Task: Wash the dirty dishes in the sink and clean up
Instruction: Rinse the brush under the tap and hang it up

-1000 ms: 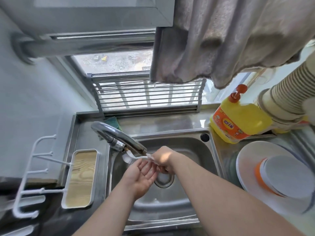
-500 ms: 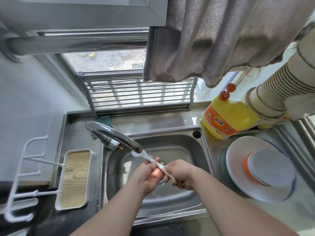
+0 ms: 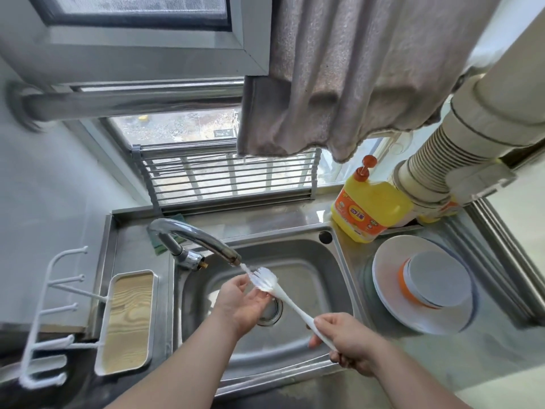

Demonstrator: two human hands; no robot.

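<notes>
Slid back along the handle toward its end since half a second ago: right hand [image 3: 351, 339], now lower right over the front part of the sink [image 3: 333, 261], fingers curled round the white dish brush [image 3: 290, 304] handle. Swung up with that, the bristle head, now right under the faucet [image 3: 200, 240] spout, in a thin stream of water. Left hand [image 3: 243, 302] palm up beneath the bristles, fingers loosely spread and slightly bent, fingertips touching the underside of the brush head; pinching or merely touching, cannot tell. Handle slanting from the spout down and right across the drain [image 3: 269, 314], partly covered by the left hand. Off to the right on the steel drainboard, stacked white plates [image 3: 392, 305] with an upturned orange-rimmed bowl [image 3: 439, 280] on top. Behind those, a yellow detergent bottle [image 3: 368, 211] with an orange pump, just beside a ribbed hose [image 3: 436, 163]. Along the windowsill, a roll-up metal rack [image 3: 230, 178] leaning upright; above it a grey towel [image 3: 354, 69] hanging from overhead. Left of the sink, a white-edged tray with wood-grain base [image 3: 126, 323], and further left a white hook rack [image 3: 50, 314]. Tucked behind the faucet base, a green sponge [image 3: 157, 245].
</notes>
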